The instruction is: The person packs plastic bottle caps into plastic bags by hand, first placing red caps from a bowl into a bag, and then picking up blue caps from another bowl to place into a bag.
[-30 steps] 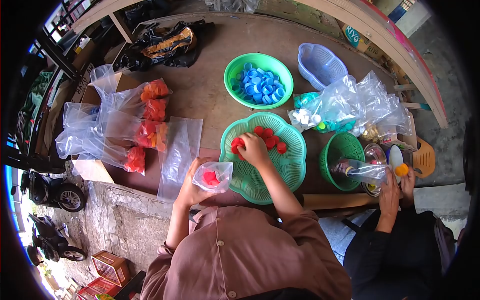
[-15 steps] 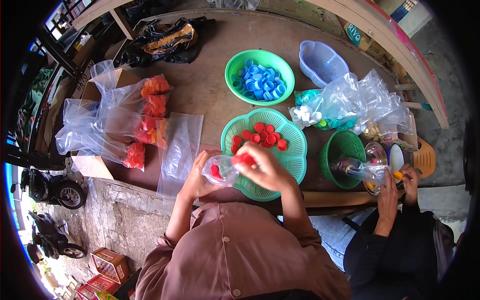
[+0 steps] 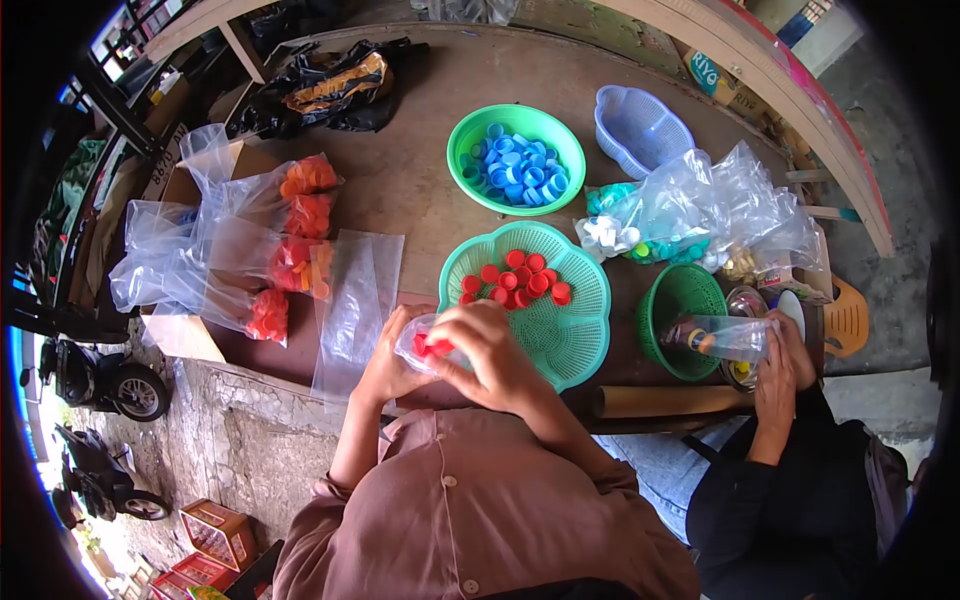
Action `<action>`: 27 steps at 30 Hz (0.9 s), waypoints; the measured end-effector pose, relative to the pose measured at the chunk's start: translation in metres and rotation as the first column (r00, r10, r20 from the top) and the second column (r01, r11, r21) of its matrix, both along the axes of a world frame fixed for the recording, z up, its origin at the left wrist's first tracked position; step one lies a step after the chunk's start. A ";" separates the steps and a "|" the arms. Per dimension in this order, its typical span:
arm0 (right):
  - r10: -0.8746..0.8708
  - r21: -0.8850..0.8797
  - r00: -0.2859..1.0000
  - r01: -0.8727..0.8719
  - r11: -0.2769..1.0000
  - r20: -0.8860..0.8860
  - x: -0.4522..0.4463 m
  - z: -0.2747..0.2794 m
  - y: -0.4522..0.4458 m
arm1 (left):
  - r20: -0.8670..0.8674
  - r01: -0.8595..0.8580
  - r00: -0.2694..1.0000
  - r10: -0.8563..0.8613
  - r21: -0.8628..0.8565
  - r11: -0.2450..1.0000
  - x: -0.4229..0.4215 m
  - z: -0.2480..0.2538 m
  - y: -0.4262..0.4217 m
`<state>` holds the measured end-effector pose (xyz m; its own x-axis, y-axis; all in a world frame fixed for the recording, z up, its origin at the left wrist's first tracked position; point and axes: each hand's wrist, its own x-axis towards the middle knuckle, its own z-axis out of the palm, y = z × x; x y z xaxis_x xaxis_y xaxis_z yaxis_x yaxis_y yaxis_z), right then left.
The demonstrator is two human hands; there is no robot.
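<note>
My left hand [image 3: 385,365] is closed around a clear plastic bag [image 3: 405,345], holding its mouth toward the right. Red bottle caps [image 3: 432,346] show at the bag's opening. My right hand [image 3: 485,355] reaches over that opening, its fingers curled down around red caps; how many it holds is hidden. Just beyond, a mint-green scalloped basket [image 3: 582,335] has loose red caps [image 3: 520,278] gathered in its far left half. Flat clear bags [image 3: 358,300] lie on the table left of my left hand.
A green basin [image 3: 455,150] of blue caps and a lilac basket [image 3: 640,130] stand farther back. Filled bags of red and orange caps [image 3: 300,240] lie left. At right, a co-worker's hands [image 3: 780,375] hold a clear bag beside a dark green basket [image 3: 680,310].
My right hand has moved left with its red caps, from above the scalloped basket's edge to the bag's mouth. The co-worker's orange cap has gone into their bag.
</note>
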<state>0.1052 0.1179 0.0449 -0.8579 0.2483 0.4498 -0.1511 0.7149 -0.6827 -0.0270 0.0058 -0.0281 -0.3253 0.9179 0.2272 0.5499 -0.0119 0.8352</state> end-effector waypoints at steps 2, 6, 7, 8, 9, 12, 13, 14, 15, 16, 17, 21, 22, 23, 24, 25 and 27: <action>-0.072 -0.008 0.989 0.071 0.997 -0.127 0.001 0.000 0.000 | 0.069 -0.012 0.997 0.021 -0.124 0.992 -0.003 0.001 -0.006; -0.363 -0.384 0.925 0.376 0.843 0.110 0.004 -0.056 0.045 | 0.088 -0.034 0.996 0.035 -0.007 0.999 -0.002 0.007 -0.008; -0.422 -0.241 0.872 0.477 0.845 0.246 0.003 -0.077 0.057 | 0.088 -0.033 0.996 0.033 -0.005 0.999 -0.001 0.007 -0.009; -0.370 -0.147 0.894 0.414 0.898 0.253 0.002 -0.095 0.061 | 0.086 -0.033 0.996 0.033 -0.002 0.999 -0.002 0.008 -0.008; -0.318 -0.052 0.910 0.343 0.938 0.267 0.002 -0.107 0.062 | 0.085 -0.032 0.996 0.032 0.000 0.999 -0.002 0.009 -0.008; -0.336 0.155 0.859 0.299 0.942 0.386 -0.005 -0.126 0.049 | 0.103 -0.034 0.994 0.037 -0.030 0.999 -0.003 0.006 -0.008; -0.344 0.211 0.818 0.276 0.938 0.461 -0.006 -0.130 0.047 | 0.102 -0.035 0.994 0.037 -0.028 0.999 -0.003 0.007 -0.008; -0.340 0.199 0.802 0.277 0.940 0.491 -0.005 -0.133 0.048 | 0.099 -0.041 0.994 0.044 -0.030 0.999 -0.003 0.008 -0.009; -0.335 0.199 0.804 0.271 0.942 0.491 -0.005 -0.129 0.049 | 0.097 -0.050 0.994 0.054 -0.036 0.998 -0.003 0.008 -0.010; -0.341 0.141 0.820 0.311 0.940 0.459 -0.001 -0.124 0.050 | 0.098 -0.056 0.993 0.059 -0.039 0.998 -0.003 0.008 -0.011; -0.350 0.082 0.833 0.350 0.933 0.428 0.003 -0.117 0.051 | 0.092 -0.058 0.994 0.061 -0.031 0.998 -0.003 0.007 -0.012; -0.268 -0.351 0.948 0.312 0.883 0.171 0.009 -0.056 0.049 | 0.052 -0.050 0.997 0.052 -0.037 0.998 -0.002 0.008 -0.010; -0.222 -0.404 0.974 0.224 0.887 0.051 0.010 -0.040 0.044 | 0.052 -0.053 0.997 0.055 -0.036 0.998 -0.003 0.009 -0.009; -0.179 -0.445 0.981 0.129 0.886 -0.072 0.012 -0.024 0.039 | 0.026 -0.040 0.999 0.041 -0.046 0.998 -0.003 0.009 -0.008; -0.092 -0.396 0.989 0.040 0.917 -0.113 0.014 -0.006 0.036 | 0.001 -0.026 1.000 0.026 -0.056 0.998 -0.003 0.010 -0.007; -0.039 -0.413 0.996 0.000 0.911 -0.085 0.013 0.007 0.027 | 0.001 -0.024 1.000 0.024 -0.057 0.998 -0.003 0.008 -0.008; 0.042 -0.106 0.999 -0.044 0.993 -0.021 0.005 0.007 0.018 | 0.011 -0.008 1.000 0.009 -0.061 0.998 -0.004 0.003 -0.008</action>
<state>0.1104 0.1355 0.0522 -0.8606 0.2585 0.4388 -0.1934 0.6313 -0.7511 -0.0310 -0.0017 -0.0249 -0.3357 0.9271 0.1668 0.5401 0.0443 0.8405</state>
